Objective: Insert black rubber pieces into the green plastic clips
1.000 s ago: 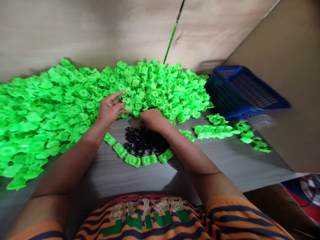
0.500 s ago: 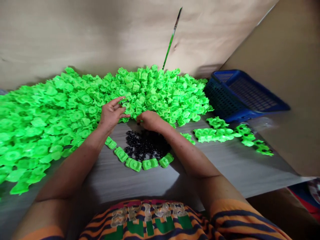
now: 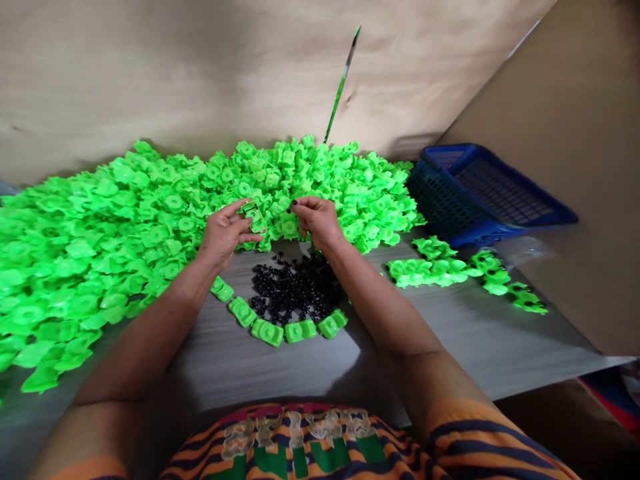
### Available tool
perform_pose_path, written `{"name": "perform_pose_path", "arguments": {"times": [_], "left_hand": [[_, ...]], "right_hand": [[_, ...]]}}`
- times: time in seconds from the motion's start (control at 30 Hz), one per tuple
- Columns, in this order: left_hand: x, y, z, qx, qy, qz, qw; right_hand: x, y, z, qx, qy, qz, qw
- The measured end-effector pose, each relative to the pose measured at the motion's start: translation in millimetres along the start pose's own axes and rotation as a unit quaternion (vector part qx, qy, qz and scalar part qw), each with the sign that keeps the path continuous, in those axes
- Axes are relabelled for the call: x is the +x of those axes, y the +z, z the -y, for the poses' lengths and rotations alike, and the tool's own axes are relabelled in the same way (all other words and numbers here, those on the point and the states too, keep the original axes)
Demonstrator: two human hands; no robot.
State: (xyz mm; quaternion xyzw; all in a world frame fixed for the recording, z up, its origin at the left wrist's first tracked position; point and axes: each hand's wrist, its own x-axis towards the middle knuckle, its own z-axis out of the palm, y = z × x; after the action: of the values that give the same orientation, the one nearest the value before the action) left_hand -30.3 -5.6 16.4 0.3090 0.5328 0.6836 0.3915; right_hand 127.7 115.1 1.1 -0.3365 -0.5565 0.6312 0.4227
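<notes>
Between the thumb and fingers of my left hand (image 3: 223, 235) is a green plastic toy car body (image 3: 255, 215), its hollow side up, with a dark bar across one end. To its right, my right hand (image 3: 319, 219) pinches a small black wheel axle (image 3: 293, 204), a short gap away from the car body. Below my hands lies a heap of black wheel axles (image 3: 293, 287). A curved row of green car bodies (image 3: 267, 331) borders the heap on the near side.
A large pile of green car bodies (image 3: 125, 227) spreads along the back and left of the table (image 3: 240, 373). Rows of green cars (image 3: 427, 272) lie at the right. Behind them a blue plastic basket (image 3: 450, 200) leans tilted. A thin green stick (image 3: 340, 93) stands against the wall.
My right hand has risen from the edge of the black heap and now holds a wheel axle up beside the car body. My left hand stays nearly in place, keeping its hold.
</notes>
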Motion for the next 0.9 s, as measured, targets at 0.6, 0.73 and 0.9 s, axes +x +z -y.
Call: {"name": "perform_pose_path", "arguments": {"times": [0.6, 0.73, 0.9], "left_hand": [[0.0, 0.7, -1.3, -0.007, -0.013, -0.004, 1.0], [-1.2, 2.7, -3.6, -0.009, -0.013, -0.008, 1.0], [-3.7, 4.5, -5.6, -0.016, -0.014, 0.0, 1.0]], "right_hand": [[-28.6, 19.6, 5.2, -0.296, -0.21, 0.155, 0.919], [-28.8, 19.2, 3.8, -0.404, -0.278, 0.141, 0.86], [-27.7, 19.4, -4.1, -0.44, -0.316, 0.122, 0.831]]}}
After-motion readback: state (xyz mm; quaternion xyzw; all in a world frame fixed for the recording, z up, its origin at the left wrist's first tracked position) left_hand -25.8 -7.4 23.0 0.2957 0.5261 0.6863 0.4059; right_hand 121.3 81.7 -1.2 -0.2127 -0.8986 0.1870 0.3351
